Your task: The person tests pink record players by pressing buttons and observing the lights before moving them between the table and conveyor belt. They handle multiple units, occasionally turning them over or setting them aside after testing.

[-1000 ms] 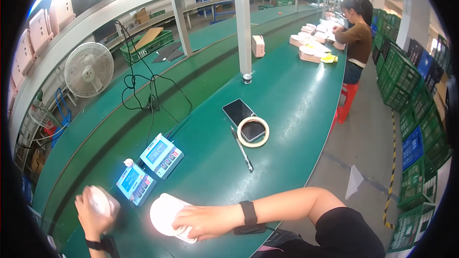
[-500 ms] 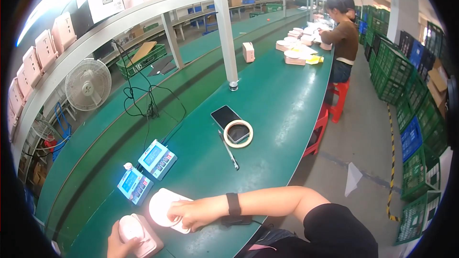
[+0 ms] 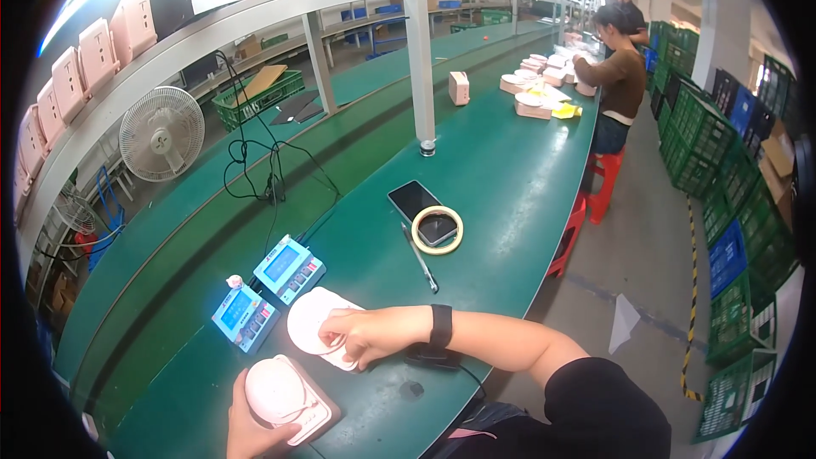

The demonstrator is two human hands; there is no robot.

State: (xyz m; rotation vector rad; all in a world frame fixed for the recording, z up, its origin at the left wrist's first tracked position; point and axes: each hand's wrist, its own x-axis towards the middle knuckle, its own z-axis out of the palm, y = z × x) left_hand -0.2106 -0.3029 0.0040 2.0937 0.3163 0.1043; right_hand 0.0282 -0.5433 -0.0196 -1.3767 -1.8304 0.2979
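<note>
My left hand (image 3: 248,427) grips the side of a pale pink boxy device (image 3: 287,398) with a round disc on its top, tilted on the green bench. Its thumb lies along the near edge, where small buttons or slots show. Farther off and to the right, my right hand (image 3: 365,337) rests with curled fingers on a second pale pink device (image 3: 311,314), also topped by a round disc. The fingertips are pressed near the disc's edge; whether they pinch some small part is hidden. A black band circles my right wrist.
Two blue-and-white meters with screens (image 3: 245,316) (image 3: 291,269) stand just beyond. A phone (image 3: 413,201) lies under a tape roll (image 3: 438,230), beside a pen (image 3: 420,258). A black flat device (image 3: 435,357) sits below my right wrist. Co-workers (image 3: 622,76) are at the far right.
The view has shifted a little, so the bench appears moved right. My left hand has tilted its device, turning the buttoned edge more into view. My right hand stays on its device.
</note>
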